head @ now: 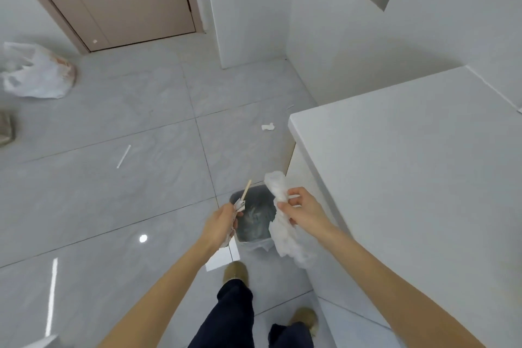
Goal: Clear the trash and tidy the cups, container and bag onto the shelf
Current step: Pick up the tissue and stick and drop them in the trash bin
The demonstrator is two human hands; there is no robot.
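- Standing over a lined grey trash bin (255, 219) beside the white counter (409, 150).
- Left hand (223, 224) gripping crumpled paper and a wooden stick (246, 189) above the bin.
- Right hand (303, 210) pinching white tissue (282, 223) above the bin.
- Lying on the floor: plastic bag (36, 75) far left, straw (123, 156), paper scrap (267, 127).

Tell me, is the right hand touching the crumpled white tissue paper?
Touching. The head view shows the right hand pinching the crumpled white tissue paper, its fingers closed around the wad above the grey trash bin.
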